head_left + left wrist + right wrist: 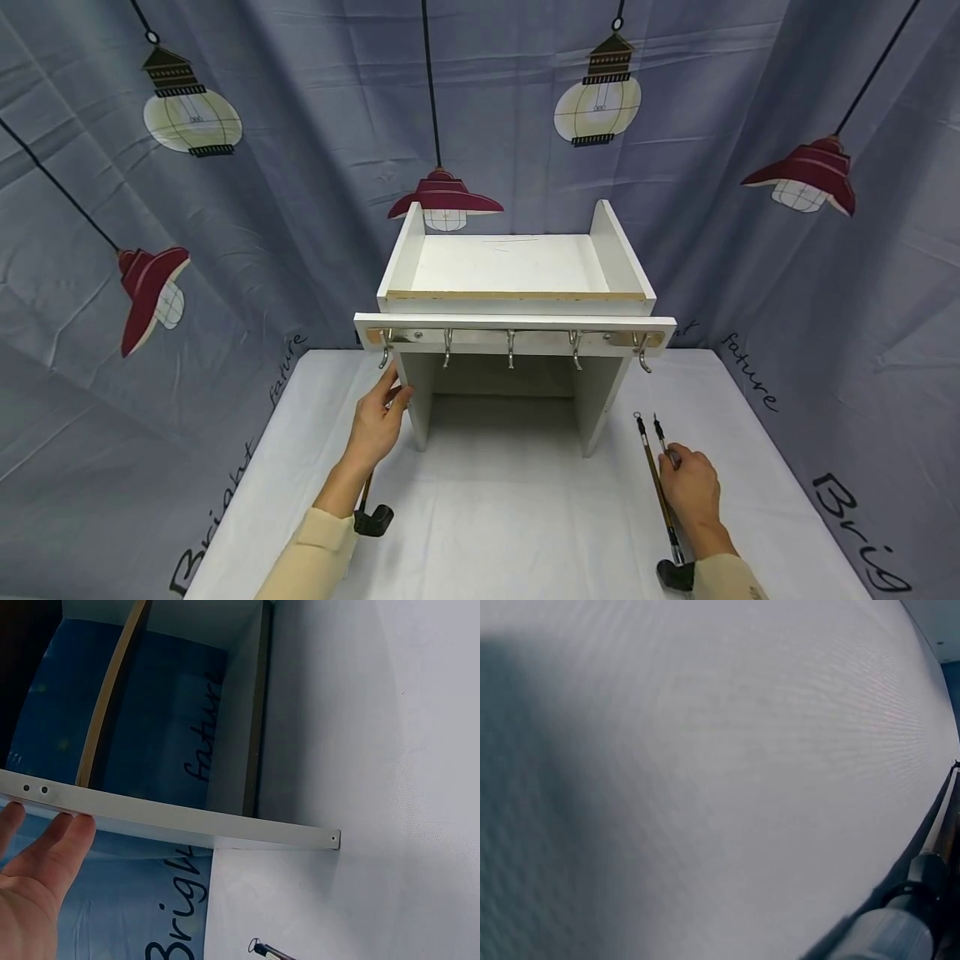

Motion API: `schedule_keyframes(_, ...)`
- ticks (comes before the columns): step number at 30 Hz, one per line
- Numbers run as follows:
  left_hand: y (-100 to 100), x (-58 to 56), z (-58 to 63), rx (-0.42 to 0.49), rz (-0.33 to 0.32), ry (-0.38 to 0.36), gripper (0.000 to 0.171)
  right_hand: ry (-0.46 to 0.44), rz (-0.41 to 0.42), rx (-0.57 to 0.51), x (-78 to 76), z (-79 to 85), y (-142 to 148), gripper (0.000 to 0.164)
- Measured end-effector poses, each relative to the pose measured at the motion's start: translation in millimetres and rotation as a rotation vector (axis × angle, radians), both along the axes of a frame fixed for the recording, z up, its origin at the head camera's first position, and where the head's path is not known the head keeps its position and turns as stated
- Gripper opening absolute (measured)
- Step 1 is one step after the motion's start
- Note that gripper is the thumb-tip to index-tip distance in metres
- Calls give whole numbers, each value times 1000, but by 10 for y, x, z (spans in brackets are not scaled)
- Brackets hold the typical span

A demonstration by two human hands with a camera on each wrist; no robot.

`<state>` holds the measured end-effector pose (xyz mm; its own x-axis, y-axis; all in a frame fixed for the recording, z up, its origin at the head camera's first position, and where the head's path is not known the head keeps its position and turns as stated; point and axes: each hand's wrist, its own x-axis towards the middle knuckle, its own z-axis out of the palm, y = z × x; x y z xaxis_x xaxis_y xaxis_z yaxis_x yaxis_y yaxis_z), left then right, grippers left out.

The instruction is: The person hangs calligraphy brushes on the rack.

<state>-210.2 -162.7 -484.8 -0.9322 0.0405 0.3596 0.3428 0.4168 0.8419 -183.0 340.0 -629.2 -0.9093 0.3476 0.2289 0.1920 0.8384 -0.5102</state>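
A white wooden rack [517, 304] stands on the table, with several metal hooks [511, 348] along its front bar. My left hand [377, 421] touches the rack's left side panel [172, 814] with extended fingers. On the right, my right hand [688, 483] pinches a slim brush [659, 431] with a dark end, low over the table; the fingers hide part of it. Beside it another brush [654, 471] with a small loop at its end lies on the cloth. A third brush [365, 492] is partly hidden by the left wrist; its loop end [259, 947] shows in the left wrist view.
White cloth [502, 517] covers the table. Behind and around the sides hangs a blue-grey curtain [300, 208] printed with lamps. The rack has an open tray [517, 262] on top and open space between its side panels. Small black devices [372, 521] sit at the wrists.
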Motion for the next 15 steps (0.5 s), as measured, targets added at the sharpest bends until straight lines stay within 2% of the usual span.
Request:
schedule_keyframes(5, -82, -122, -199, 2, -10, 3, 61, 12, 22, 8, 7, 23, 6, 33)
schedule_keyframes(15, -88, -117, -195, -19, -16, 11, 61, -57, 17, -1, 47, 65, 7, 35)
